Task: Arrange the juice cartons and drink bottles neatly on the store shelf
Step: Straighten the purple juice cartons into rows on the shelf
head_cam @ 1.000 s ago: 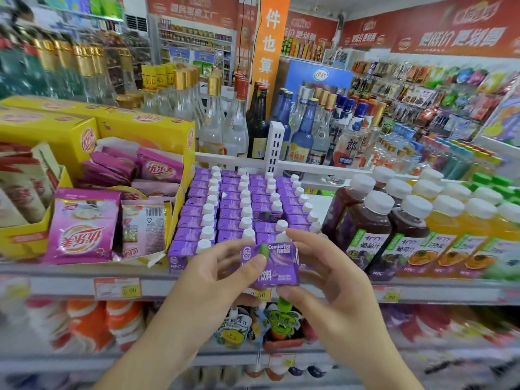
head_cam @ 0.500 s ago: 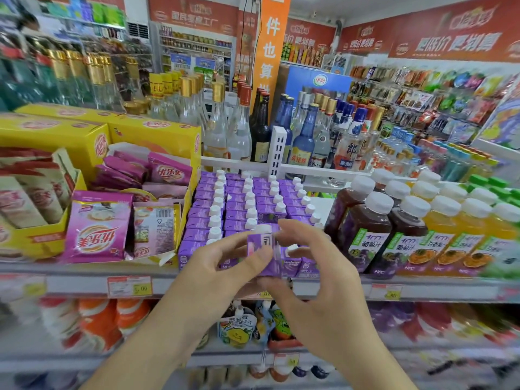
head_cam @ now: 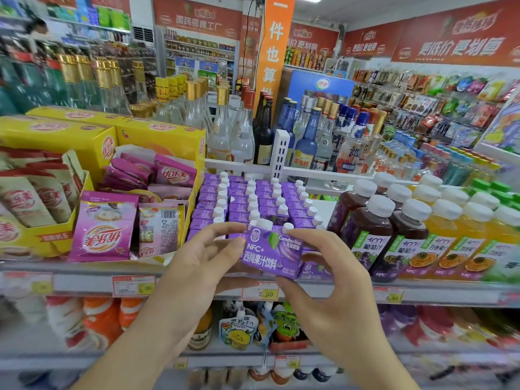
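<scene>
A small purple juice carton (head_cam: 271, 253) with a white cap faces me, label forward, just in front of the shelf edge (head_cam: 323, 288). My left hand (head_cam: 202, 266) pinches its left side between thumb and fingers. My right hand (head_cam: 329, 280) pinches its right side, thumb under the bottom corner. Behind it stand several rows of matching purple cartons (head_cam: 253, 201). To the right stand dark grape juice bottles (head_cam: 368, 235) and orange juice bottles (head_cam: 455, 237), all with white caps.
Pink drink-powder sachets (head_cam: 102, 232) and yellow boxes (head_cam: 157, 139) fill the shelf's left. Glass liquor bottles (head_cam: 242, 133) stand behind a white divider (head_cam: 278, 153). Price tags line the shelf edge. Pouch drinks (head_cam: 239, 327) sit on the shelf below.
The carton was turned edge-on half a second ago and now shows its front label again. Both hands keep hold of it in front of the purple rows.
</scene>
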A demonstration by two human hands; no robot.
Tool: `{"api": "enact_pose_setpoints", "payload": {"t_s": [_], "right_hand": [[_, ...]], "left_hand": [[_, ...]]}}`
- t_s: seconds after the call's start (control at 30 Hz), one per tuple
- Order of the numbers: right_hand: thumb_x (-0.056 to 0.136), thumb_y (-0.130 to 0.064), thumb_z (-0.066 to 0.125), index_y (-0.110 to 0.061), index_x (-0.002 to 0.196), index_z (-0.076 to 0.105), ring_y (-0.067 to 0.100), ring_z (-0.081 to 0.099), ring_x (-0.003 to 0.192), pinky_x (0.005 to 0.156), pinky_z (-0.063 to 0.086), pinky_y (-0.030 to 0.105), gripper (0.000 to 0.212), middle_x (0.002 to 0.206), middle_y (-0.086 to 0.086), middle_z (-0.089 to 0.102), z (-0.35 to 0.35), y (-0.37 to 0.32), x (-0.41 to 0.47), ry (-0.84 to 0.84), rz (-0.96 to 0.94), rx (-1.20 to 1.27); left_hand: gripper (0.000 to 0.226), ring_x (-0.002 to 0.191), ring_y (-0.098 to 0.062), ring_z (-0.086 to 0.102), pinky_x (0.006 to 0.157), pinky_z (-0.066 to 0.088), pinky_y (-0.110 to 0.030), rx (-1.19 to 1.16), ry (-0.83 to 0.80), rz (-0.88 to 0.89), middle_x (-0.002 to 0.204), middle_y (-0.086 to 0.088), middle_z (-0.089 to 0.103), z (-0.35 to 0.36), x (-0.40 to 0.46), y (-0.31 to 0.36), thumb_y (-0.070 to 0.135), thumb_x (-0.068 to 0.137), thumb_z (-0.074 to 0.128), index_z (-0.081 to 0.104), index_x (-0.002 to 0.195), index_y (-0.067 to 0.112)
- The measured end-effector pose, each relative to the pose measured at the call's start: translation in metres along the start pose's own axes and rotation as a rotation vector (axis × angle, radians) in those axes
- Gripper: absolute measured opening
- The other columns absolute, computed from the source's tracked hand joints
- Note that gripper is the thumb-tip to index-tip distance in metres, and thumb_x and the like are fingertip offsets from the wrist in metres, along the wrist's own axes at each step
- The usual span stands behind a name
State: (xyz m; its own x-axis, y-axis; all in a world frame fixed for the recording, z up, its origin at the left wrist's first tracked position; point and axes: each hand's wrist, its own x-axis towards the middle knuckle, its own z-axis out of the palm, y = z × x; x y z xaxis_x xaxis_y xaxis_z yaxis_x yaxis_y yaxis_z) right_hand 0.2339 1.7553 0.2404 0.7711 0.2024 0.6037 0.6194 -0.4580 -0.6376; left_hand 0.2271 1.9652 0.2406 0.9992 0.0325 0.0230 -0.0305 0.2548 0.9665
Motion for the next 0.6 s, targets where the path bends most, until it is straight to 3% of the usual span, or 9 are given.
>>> {"api": "enact_pose_setpoints", "payload": {"t_s": [0.2, 0.27, 0.33, 0.47, 0.53, 0.6], "right_hand": [[0.084, -0.031, 0.087, -0.031, 0.136, 0.064, 0.012, 0.058, 0.13, 0.088, 0.055, 0.012, 0.057, 0.132, -0.018, 0.06, -0.006, -0.002, 0.0, 0.01, -0.021, -0.078], [0.082, -0.026, 0.09, -0.028, 0.133, 0.066, 0.012, 0.061, 0.124, 0.09, 0.055, 0.016, 0.057, 0.128, -0.015, 0.061, -0.007, -0.005, 0.001, 0.033, -0.05, -0.108], [0.08, -0.023, 0.092, -0.025, 0.131, 0.067, 0.013, 0.064, 0.118, 0.092, 0.055, 0.023, 0.057, 0.125, -0.014, 0.062, -0.007, -0.008, 0.003, 0.052, -0.072, -0.112], [0.078, -0.022, 0.094, -0.026, 0.131, 0.066, 0.015, 0.065, 0.119, 0.096, 0.056, 0.03, 0.06, 0.126, -0.015, 0.063, -0.004, -0.011, 0.005, 0.047, -0.073, -0.089], [0.079, -0.02, 0.092, -0.028, 0.133, 0.064, 0.012, 0.065, 0.121, 0.097, 0.055, 0.031, 0.061, 0.126, -0.018, 0.064, -0.001, -0.012, 0.004, 0.022, -0.058, -0.076], [0.081, -0.018, 0.091, -0.03, 0.134, 0.063, 0.008, 0.064, 0.124, 0.098, 0.053, 0.027, 0.061, 0.127, -0.02, 0.066, 0.001, -0.013, 0.001, -0.001, -0.052, -0.06]], "left_hand": [[0.022, 0.101, -0.002, 0.071, 0.087, 0.057, -0.029, 0.372, 0.12, 0.183, 0.104, 0.017, 0.078, 0.002, -0.005, 0.002, 0.024, 0.098, 0.069, 0.079, 0.104, 0.042], [0.018, 0.095, 0.004, 0.07, 0.087, 0.053, -0.024, 0.41, 0.09, 0.154, 0.102, 0.022, 0.078, 0.008, -0.009, 0.005, 0.037, 0.098, 0.065, 0.078, 0.11, 0.041], [0.029, 0.091, 0.007, 0.069, 0.086, 0.052, -0.023, 0.496, 0.048, 0.125, 0.099, 0.027, 0.077, 0.012, -0.009, 0.006, 0.055, 0.091, 0.059, 0.076, 0.112, 0.045], [0.055, 0.103, -0.008, 0.074, 0.099, 0.057, -0.034, 0.449, -0.193, -0.009, 0.106, 0.009, 0.08, 0.015, -0.006, 0.002, 0.081, 0.091, 0.047, 0.081, 0.107, 0.041], [0.058, 0.107, -0.012, 0.074, 0.101, 0.057, -0.039, 0.437, -0.261, -0.026, 0.111, 0.008, 0.08, 0.016, -0.005, -0.001, 0.085, 0.085, 0.053, 0.077, 0.113, 0.041], [0.052, 0.108, -0.013, 0.074, 0.099, 0.059, -0.042, 0.38, -0.253, -0.022, 0.116, 0.009, 0.079, 0.016, -0.005, -0.004, 0.076, 0.081, 0.068, 0.074, 0.119, 0.041]]}}
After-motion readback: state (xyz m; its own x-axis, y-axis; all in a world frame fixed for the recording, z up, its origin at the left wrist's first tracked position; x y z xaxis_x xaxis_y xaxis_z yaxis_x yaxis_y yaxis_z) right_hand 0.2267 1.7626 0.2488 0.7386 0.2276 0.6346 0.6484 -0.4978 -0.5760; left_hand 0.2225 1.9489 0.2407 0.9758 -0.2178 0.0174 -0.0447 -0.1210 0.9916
